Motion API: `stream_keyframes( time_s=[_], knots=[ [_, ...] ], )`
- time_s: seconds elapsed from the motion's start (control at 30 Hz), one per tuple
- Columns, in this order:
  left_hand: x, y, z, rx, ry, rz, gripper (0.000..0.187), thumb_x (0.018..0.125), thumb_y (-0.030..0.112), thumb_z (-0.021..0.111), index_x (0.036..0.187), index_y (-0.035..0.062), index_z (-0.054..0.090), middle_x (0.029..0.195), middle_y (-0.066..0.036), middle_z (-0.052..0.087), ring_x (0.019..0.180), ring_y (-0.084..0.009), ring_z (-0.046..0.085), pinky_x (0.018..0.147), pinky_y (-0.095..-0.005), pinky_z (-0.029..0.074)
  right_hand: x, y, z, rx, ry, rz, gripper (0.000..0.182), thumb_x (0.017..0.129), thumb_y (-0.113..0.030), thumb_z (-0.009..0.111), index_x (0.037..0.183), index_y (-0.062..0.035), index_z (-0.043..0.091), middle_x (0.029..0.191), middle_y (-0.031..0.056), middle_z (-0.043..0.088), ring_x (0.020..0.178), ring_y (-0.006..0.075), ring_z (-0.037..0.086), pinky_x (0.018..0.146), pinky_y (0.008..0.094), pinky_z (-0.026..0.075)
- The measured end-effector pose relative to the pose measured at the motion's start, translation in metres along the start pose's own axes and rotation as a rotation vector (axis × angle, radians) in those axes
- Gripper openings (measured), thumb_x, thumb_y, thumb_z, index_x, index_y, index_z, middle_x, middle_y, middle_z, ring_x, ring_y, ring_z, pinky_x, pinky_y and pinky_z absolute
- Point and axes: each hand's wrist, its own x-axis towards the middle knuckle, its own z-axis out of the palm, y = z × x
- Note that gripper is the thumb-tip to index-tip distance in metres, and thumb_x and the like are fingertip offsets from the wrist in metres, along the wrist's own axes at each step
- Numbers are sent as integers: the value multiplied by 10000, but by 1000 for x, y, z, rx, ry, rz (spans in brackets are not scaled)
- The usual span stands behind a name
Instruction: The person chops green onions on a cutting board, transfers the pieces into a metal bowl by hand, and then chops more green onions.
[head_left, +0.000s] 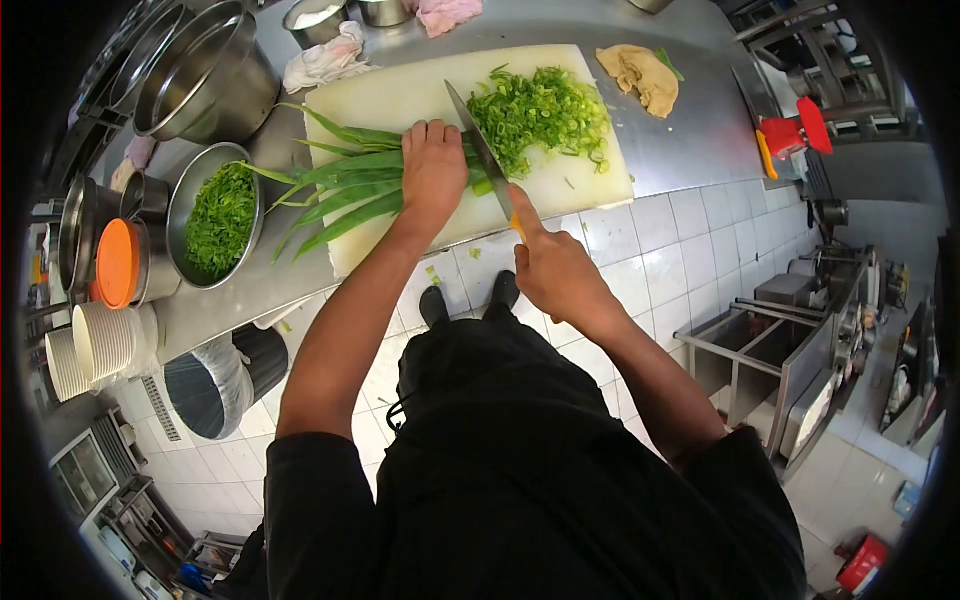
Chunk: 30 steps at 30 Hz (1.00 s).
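Hands: two, left hand point(435, 165) and right hand point(560, 270). Knife point(480, 145): one, in right fingers. Green onion bunch point(350, 185): one, under left fingers; leaves overlap, uncountable. Chopped heap point(540, 110): one, right of left fingers. Cutting board point(400, 85): one, beneath left fingers. Bowl point(178, 215) with cut greens point(222, 215): one, left of left fingers. Orange lid point(118, 263): one, farther left. Shoes point(433, 305): two, below fingers.

**Left hand point(435, 170) arched, right hand point(556, 272) clenched**

The left hand lies back upward, its fingers point(428, 133) bent side by side. The right hand curls tight, index finger point(526, 212) stretched forward. The left forearm point(352, 298) and right forearm point(655, 375) slant inward from the elbows, bringing both hands near each other ahead of the torso.
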Motion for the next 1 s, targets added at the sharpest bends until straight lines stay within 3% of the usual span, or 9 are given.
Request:
stream_keyframes(
  time_s=[0.03, 0.1, 0.33, 0.43, 0.63, 0.87, 0.9, 0.97, 1.0],
  knots=[
    [-1, 1, 1, 3, -4, -31, 131, 860, 76, 592, 943, 14, 671, 1004, -136, 591, 998, -325, 547, 926, -444, 446, 0, 0, -1, -4, 2, -3, 744, 956, -91, 528, 1625, -88, 205, 773, 307, 682, 698, 461, 656, 743, 538, 554],
    [-4, 6, 2, 1, -21, -87, 140, 878, 98, 578, 954, 24, 669, 983, -125, 588, 992, -313, 549, 920, -439, 441, -2, 2, -1, 3, 16, -32, 714, 1012, -100, 475, 1643, -150, 144, 651, 237, 665, 400, 328, 601, 495, 445, 596],
    [-4, 4, 1, -71, -26, -83, 99, 880, 89, 649, 967, 45, 659, 964, -108, 574, 972, -309, 557, 871, -442, 441, 5, 13, 31, -25, 10, -53, 742, 974, -71, 537, 1619, -45, 170, 815, 331, 684, 760, 531, 667, 807, 630, 518],
    [-6, 1, -2, -87, -26, -86, 98, 871, 91, 658, 958, 46, 660, 964, -107, 576, 969, -309, 555, 868, -433, 438, 51, 27, 53, 25, 272, -239, 809, 899, -37, 553, 1622, -34, 189, 761, 302, 677, 676, 494, 653, 740, 576, 537],
    [-5, 1, -4, -81, 4, -46, 85, 861, 83, 657, 937, 44, 658, 964, -113, 576, 968, -313, 553, 861, -435, 433, 110, 16, 12, 22, 165, -210, 745, 972, -143, 526, 1635, -141, 187, 921, 365, 680, 792, 542, 659, 802, 588, 531],
    [-6, 2, 1, -80, 5, -76, 77, 867, 86, 654, 927, 38, 655, 961, -118, 576, 962, -311, 555, 859, -438, 442, 15, -49, -42, 101, -208, 194, 745, 966, -100, 486, 1640, -106, 168, 887, 320, 708, 556, 376, 691, 685, 510, 599],
    [-6, 1, 2, -71, 6, -81, 79, 867, 87, 654, 929, 38, 655, 961, -118, 576, 961, -310, 555, 859, -438, 443, 10, -38, -24, 87, -112, 143, 732, 962, -75, 476, 1632, -100, 184, 853, 327, 705, 516, 391, 672, 690, 545, 604],
    [-4, 3, -2, -86, -2, -85, 84, 866, 86, 653, 934, 37, 656, 961, -119, 576, 960, -309, 555, 861, -438, 444, 13, -12, 8, 13, -40, 20, 726, 950, -54, 485, 1618, -44, 199, 816, 336, 686, 729, 513, 678, 770, 585, 548],
    [-5, 4, -4, -94, -10, -88, 87, 866, 85, 652, 937, 36, 657, 962, -119, 576, 959, -308, 554, 862, -438, 444, 21, 0, 23, -5, 18, -27, 734, 949, -63, 494, 1620, -47, 196, 807, 328, 687, 726, 513, 675, 769, 583, 547]
  ],
)
